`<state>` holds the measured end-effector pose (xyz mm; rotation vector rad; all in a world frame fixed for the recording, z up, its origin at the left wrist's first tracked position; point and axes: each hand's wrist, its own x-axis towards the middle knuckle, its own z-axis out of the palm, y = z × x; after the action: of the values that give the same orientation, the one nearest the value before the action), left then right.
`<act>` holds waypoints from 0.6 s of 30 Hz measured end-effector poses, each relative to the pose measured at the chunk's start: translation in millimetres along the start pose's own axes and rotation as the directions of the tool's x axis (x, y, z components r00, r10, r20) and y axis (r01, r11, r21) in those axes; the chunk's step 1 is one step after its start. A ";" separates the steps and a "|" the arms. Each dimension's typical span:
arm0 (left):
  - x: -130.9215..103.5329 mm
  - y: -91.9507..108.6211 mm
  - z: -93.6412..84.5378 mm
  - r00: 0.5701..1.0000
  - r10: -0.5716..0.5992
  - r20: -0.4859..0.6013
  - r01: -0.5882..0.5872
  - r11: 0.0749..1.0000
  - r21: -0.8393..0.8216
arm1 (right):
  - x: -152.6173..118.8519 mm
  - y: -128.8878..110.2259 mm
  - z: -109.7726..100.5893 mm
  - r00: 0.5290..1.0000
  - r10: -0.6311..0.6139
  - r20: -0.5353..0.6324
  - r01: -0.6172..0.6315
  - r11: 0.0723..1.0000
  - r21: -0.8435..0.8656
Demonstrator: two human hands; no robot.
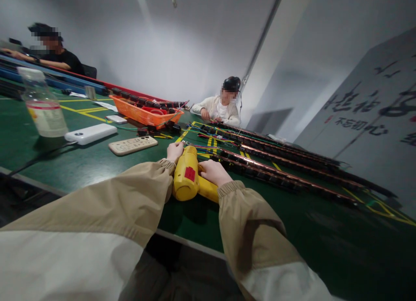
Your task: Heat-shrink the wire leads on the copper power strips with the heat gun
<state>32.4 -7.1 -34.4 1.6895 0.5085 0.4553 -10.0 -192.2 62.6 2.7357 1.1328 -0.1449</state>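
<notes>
A yellow heat gun (186,175) with a red label lies across the middle of the view, its nozzle facing away from me. My right hand (215,173) is wrapped round its handle. Just left of the gun's front, my left hand (175,151) is closed, its fingers partly hidden; what they hold I cannot make out. Beyond the gun's nozzle run thin coloured wires (208,148), which lead to a long black strip with a copper-coloured edge (260,169).
More long strips (286,156) lie at the right. An orange basket (143,112) holds dark parts. To the left are a phone (133,145), a white power bank (91,134) with a cable, and a bottle (45,114). Two people sit across the green table (97,175).
</notes>
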 end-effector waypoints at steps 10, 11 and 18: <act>-6.5 11.7 -3.7 0.997 -0.076 0.008 0.076 0.994 -0.072 | -1.1 3.4 2.5 1.000 -0.028 -0.009 0.028 0.999 0.016; -6.6 12.2 -3.6 0.997 -0.080 0.011 0.080 0.994 -0.077 | -0.7 4.0 2.9 0.999 -0.030 -0.015 0.030 0.999 0.019; -2.3 7.4 -2.0 1.000 -0.015 0.028 0.017 0.998 -0.054 | 0.5 5.4 4.7 0.999 -0.026 -0.034 0.028 0.999 0.034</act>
<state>30.0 -7.9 -26.8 1.6367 0.4852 0.4303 -6.0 -196.5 58.6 2.7639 1.1875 -0.1232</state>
